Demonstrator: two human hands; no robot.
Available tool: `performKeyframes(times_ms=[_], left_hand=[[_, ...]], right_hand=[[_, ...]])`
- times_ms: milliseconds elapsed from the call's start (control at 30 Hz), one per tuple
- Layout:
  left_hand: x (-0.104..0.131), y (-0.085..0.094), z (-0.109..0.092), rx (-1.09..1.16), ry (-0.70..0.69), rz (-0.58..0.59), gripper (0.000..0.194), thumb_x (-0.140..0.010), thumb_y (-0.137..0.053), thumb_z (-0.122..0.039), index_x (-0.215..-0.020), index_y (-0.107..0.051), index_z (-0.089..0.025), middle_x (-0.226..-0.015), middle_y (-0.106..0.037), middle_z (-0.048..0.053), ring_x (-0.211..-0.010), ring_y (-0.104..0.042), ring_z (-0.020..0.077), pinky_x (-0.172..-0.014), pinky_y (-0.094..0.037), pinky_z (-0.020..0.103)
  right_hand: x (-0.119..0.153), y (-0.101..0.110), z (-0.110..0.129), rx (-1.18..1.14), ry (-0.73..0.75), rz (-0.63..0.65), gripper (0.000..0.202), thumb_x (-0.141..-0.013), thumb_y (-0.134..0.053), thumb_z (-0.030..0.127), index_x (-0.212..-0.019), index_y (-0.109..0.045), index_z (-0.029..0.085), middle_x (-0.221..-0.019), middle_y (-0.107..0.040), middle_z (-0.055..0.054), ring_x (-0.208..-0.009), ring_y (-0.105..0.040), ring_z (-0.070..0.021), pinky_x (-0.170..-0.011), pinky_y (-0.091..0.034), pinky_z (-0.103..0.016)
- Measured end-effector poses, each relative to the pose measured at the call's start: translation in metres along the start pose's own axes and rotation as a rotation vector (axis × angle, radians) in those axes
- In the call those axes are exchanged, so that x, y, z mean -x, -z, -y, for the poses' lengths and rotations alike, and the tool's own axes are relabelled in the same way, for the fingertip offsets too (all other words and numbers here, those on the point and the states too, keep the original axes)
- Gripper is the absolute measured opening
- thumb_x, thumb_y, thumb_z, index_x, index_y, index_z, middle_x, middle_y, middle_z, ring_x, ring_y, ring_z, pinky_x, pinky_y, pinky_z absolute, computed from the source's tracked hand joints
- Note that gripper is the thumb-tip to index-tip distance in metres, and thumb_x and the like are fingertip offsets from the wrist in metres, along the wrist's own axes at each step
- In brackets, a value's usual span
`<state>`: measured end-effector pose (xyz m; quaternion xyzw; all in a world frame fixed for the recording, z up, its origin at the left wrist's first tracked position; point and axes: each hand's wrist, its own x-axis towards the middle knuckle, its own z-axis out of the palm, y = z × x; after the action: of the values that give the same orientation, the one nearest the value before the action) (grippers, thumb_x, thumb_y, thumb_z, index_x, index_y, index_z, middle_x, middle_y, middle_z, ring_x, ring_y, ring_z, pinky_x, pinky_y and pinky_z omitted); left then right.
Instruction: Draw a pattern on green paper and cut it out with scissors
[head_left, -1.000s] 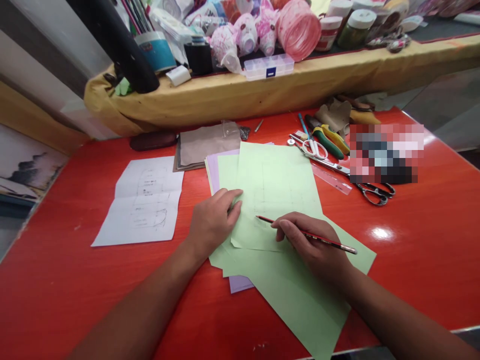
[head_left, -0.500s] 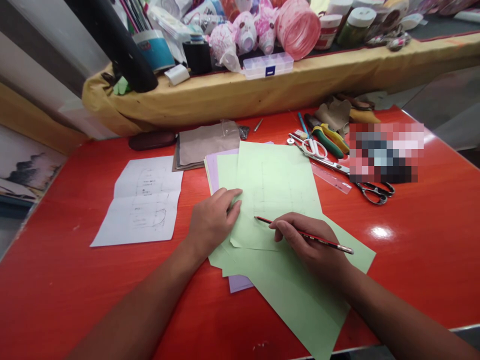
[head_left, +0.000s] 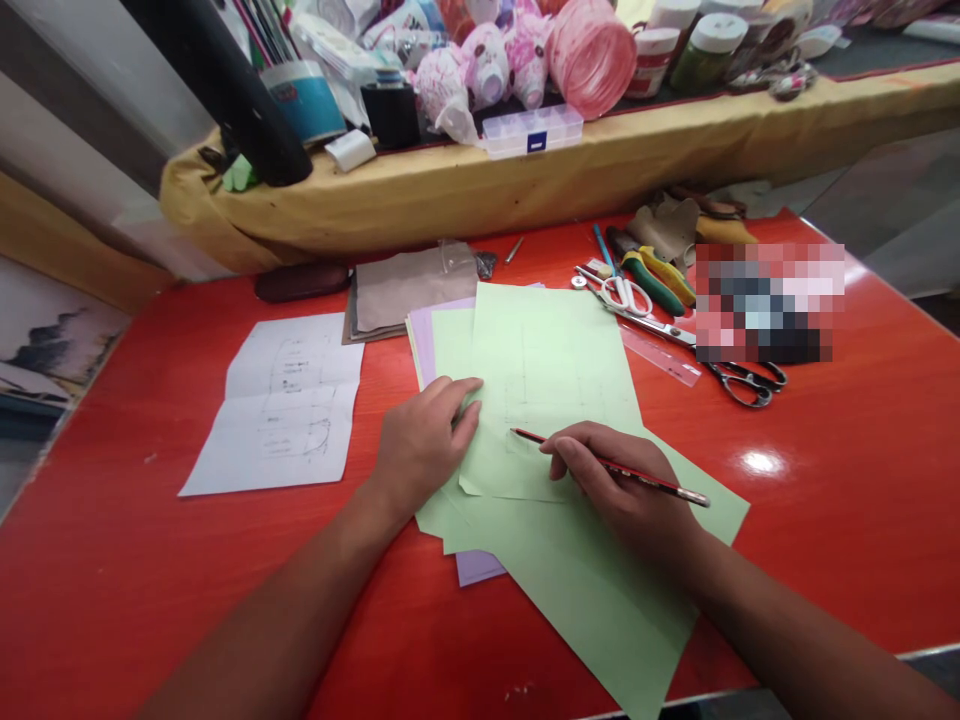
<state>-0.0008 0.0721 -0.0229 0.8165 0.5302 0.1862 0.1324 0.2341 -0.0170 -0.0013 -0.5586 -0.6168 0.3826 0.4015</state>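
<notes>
My right hand (head_left: 622,475) is closed round a red and black pencil (head_left: 652,481), its tip at faint lines on the upper light green sheet (head_left: 555,350). My left hand (head_left: 427,435) rests on the left edge of that sheet, thumb and fingers apart, holding nothing. Under it lie more green paper (head_left: 585,590) and purple sheets (head_left: 480,567). Left of the stack, a creased white sheet (head_left: 277,400) bears a pencil drawing.
Behind the paper are grey-brown sheets (head_left: 405,290) and a dark red case (head_left: 301,282). To the right lie large scissors (head_left: 742,385), pliers (head_left: 652,275) and a clear ruler (head_left: 660,355). A shelf (head_left: 420,200) crowded with jars runs along the back.
The pencil tip has shifted very slightly up and right on the green sheet. My left hand keeps its place on the paper. The whole view has moved a little.
</notes>
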Motion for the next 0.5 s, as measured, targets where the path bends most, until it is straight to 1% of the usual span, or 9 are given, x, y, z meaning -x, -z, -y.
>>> performKeyframes(times_ms=[200,500], left_hand=[[0.0003,0.0003,-0.0009,0.000,0.004,0.010,0.028,-0.105,-0.063,-0.030,-0.128,-0.077,-0.026,-0.099,-0.080,0.000,-0.069,-0.066,0.0152,-0.059,-0.040,0.030],[0.0001,0.0012,-0.0010,0.008,0.001,0.013,0.028,-0.105,-0.063,-0.029,-0.128,-0.077,-0.026,-0.097,-0.079,0.000,-0.070,-0.067,0.0154,-0.059,-0.041,0.030]], right_hand=[[-0.0016,0.0004,-0.0004,0.020,0.027,0.031,0.031,-0.110,-0.057,0.036,-0.091,-0.079,0.024,-0.077,-0.079,-0.002,-0.070,-0.072,-0.0174,-0.065,-0.052,-0.032],[-0.0017,-0.0005,0.0005,0.046,0.007,0.015,0.032,-0.110,-0.057,0.036,-0.089,-0.078,0.025,-0.077,-0.079,-0.002,-0.067,-0.070,-0.0172,-0.061,-0.051,-0.032]])
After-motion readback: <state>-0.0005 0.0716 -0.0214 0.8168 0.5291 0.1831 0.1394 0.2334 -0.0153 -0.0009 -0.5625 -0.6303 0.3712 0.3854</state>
